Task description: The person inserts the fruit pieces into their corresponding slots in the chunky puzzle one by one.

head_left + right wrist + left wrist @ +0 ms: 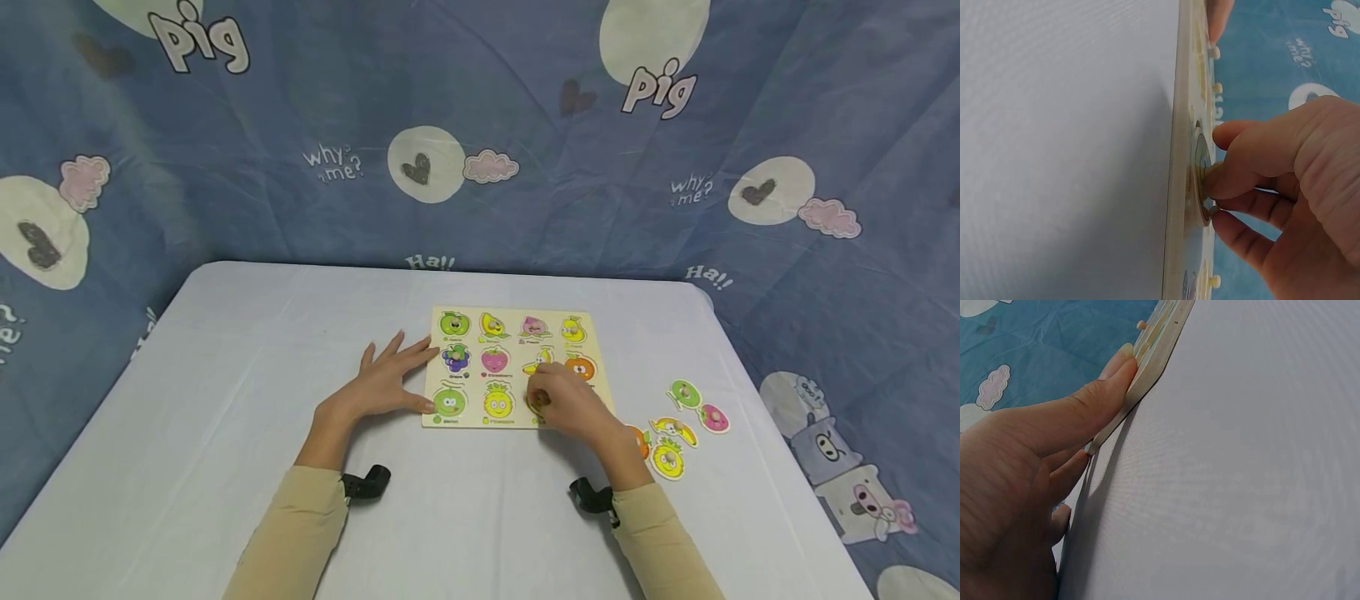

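Note:
A wooden fruit puzzle board [476, 400] with rows of cartoon fruits lies on the white table. My left hand [382, 383] has its fingers spread against the board's left edge, and the thumb [1119, 375] rests on that edge in the left wrist view. At the bottom row, third place, my right hand [573, 404] pinches the small knob of a round puzzle piece [1201, 150] between thumb and fingers. The piece lies at the board's surface, slightly tilted. Its picture is mostly hidden by the fingers.
Right of the board lie loose pieces: a green one [685, 394], a pink one [714, 418], a banana [674, 431], a pineapple [667, 459] and an orange one [640, 442] partly behind the right wrist. A blue printed cloth [525, 225] hangs behind the table [225, 417].

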